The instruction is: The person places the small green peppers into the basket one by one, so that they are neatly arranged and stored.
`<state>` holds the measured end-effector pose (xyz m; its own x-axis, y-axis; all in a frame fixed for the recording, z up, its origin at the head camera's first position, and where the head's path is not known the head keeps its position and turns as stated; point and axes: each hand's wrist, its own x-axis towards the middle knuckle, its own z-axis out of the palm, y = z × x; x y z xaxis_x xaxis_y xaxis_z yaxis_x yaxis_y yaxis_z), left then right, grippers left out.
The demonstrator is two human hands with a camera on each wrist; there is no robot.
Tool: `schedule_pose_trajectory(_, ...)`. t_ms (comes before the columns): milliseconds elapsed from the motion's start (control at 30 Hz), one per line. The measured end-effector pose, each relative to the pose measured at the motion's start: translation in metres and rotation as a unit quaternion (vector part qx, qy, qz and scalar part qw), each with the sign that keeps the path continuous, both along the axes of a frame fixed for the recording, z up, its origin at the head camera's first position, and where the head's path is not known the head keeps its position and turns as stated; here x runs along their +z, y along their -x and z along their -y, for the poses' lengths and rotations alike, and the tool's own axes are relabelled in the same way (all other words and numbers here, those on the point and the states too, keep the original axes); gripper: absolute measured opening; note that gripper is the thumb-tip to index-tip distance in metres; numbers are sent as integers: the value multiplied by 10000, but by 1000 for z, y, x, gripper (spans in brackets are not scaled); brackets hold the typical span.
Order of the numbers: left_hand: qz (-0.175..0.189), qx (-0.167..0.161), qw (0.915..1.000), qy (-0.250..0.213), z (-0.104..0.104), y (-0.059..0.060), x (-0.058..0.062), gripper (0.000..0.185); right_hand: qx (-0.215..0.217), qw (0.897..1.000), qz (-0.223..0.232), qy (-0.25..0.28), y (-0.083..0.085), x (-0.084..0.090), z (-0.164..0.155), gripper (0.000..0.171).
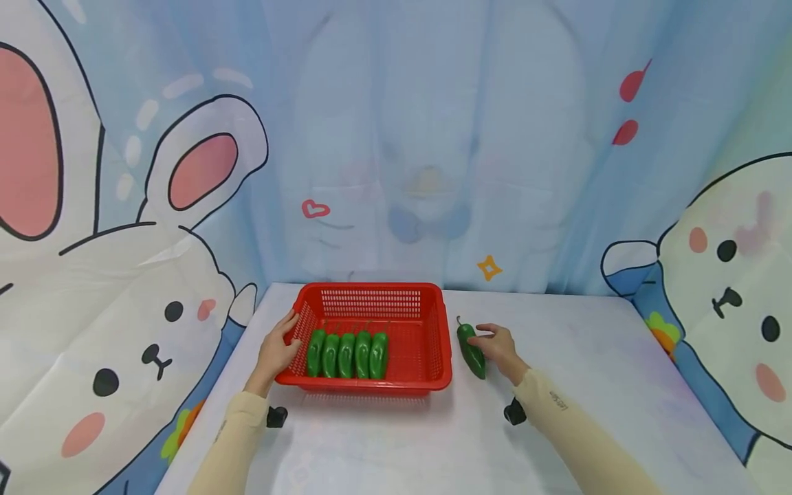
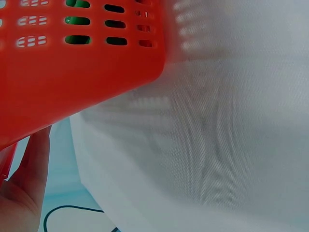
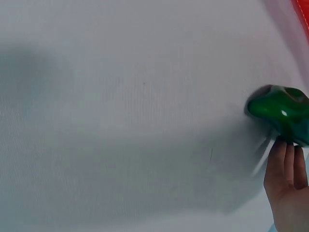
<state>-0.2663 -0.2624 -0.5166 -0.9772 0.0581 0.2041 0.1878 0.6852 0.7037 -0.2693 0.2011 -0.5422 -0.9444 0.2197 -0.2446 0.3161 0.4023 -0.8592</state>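
A red plastic basket (image 1: 371, 388) with slotted walls sits on the white table. Several green chili peppers (image 1: 345, 355) lie side by side in its left half, stems pointing away. My left hand (image 1: 276, 352) grips the basket's left rim; in the left wrist view part of that hand (image 2: 26, 188) shows behind the red wall. To the basket's right, one more green chili pepper (image 1: 470, 347) is pinched by my right hand (image 1: 497, 349), the thumb across it. In the right wrist view straight fingers (image 3: 288, 166) touch the pepper's side, with its far end cut off.
The white table (image 1: 396, 450) runs up to a blue curtain (image 1: 433, 137) with cartoon animals on it. Black wrist cameras (image 1: 276, 416) are worn under both forearms. A dark cable (image 2: 72, 207) shows beyond the table edge.
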Motion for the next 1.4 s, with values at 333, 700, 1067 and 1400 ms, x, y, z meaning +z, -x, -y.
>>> schedule_pose_trajectory(333, -113, 26, 9999, -51, -1, 0, 0, 61, 145, 9996, -190, -115, 0, -4, 7, 50)
schedule_pose_trajectory(700, -92, 26, 9999, -54, -1, 0, 0, 61, -244, 9992, -12, 330, 3, 6, 4, 52)
schedule_pose_trajectory(1067, -30, -15, 10000, 25, 0, -2, 0, 61, -572, 9858, -232, 1562, 6, 50, 2, 55)
schedule_pose_trajectory(1400, -13, 42, 10000, 21, -1, -2, 3, 62, -638, 9803, -546, 1786, 10, 96, 0, 58)
